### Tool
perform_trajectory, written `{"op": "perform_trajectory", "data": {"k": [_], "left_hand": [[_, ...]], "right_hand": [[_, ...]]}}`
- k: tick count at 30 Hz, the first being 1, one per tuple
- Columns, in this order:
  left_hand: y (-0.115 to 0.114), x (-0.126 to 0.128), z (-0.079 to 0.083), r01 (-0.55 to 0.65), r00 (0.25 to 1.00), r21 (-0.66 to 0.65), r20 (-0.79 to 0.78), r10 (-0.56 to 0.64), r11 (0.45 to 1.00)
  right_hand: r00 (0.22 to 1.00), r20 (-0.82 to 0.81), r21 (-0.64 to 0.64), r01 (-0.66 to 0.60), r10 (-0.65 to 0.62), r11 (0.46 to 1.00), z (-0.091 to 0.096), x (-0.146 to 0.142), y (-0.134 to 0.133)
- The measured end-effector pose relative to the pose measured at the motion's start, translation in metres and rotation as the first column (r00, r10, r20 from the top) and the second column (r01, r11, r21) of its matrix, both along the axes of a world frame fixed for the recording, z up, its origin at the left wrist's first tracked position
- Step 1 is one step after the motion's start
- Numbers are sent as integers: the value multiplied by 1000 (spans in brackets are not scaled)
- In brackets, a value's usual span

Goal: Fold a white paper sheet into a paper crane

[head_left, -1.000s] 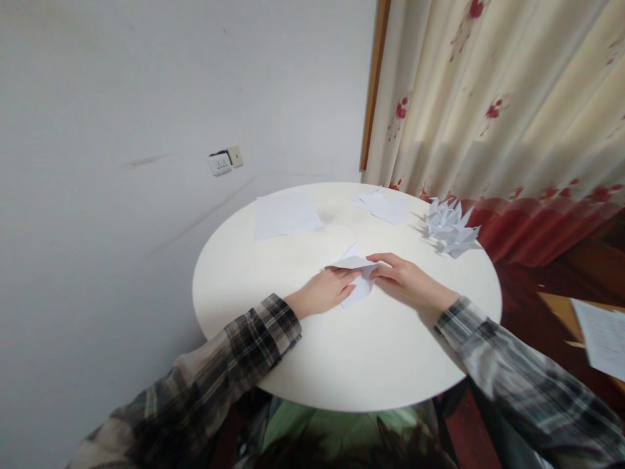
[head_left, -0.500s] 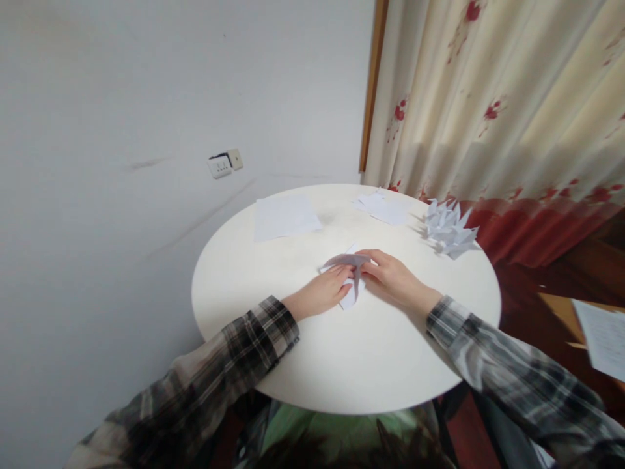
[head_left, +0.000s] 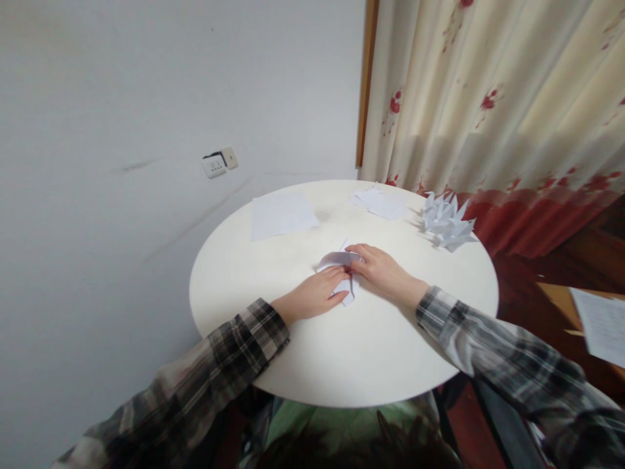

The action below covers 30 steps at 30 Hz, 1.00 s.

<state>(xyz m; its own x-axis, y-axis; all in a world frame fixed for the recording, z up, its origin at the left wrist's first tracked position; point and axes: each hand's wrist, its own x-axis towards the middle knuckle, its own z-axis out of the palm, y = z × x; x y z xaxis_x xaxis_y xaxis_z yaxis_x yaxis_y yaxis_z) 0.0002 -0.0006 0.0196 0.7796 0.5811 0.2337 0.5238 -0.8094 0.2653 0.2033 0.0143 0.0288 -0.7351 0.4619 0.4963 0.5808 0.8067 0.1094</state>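
A partly folded white paper lies near the middle of a round white table. My left hand rests flat on the paper's near part, fingers stretched out and pressing it down. My right hand comes in from the right and pinches a raised flap of the same paper with its fingertips. Both forearms wear plaid sleeves.
A flat white sheet lies at the table's far left. Several smaller paper pieces sit at the far middle, and a pile of folded paper figures at the far right edge. A curtain hangs behind; a wall socket is at left.
My right hand has carried the paper's flap leftward over the sheet, folding it narrower. My left hand has stayed pressed on the paper. The view shifted slightly.
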Motion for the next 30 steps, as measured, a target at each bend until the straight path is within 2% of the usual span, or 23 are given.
{"op": "perform_trajectory", "data": {"k": [7, 14, 18, 23, 30], "left_hand": [[-6, -3, 1, -55, 998, -66, 38, 58, 996], [-7, -2, 0, 12, 1000, 6, -9, -12, 1000], [-10, -4, -2, 9, 999, 51, -37, -7, 999], [-13, -9, -5, 37, 999, 29, -31, -36, 999], [-13, -10, -9, 51, 998, 22, -49, -50, 998]], "right_hand": [[999, -20, -56, 27, -28, 998, -6, -4, -1], [995, 20, -122, 104, -102, 987, -7, -3, -6], [995, -11, -175, 95, -98, 980, -7, -2, -7], [994, -47, -211, 85, -97, 974, -13, -3, -2], [989, 9, -201, 147, -148, 969, -16, -3, 5]]}}
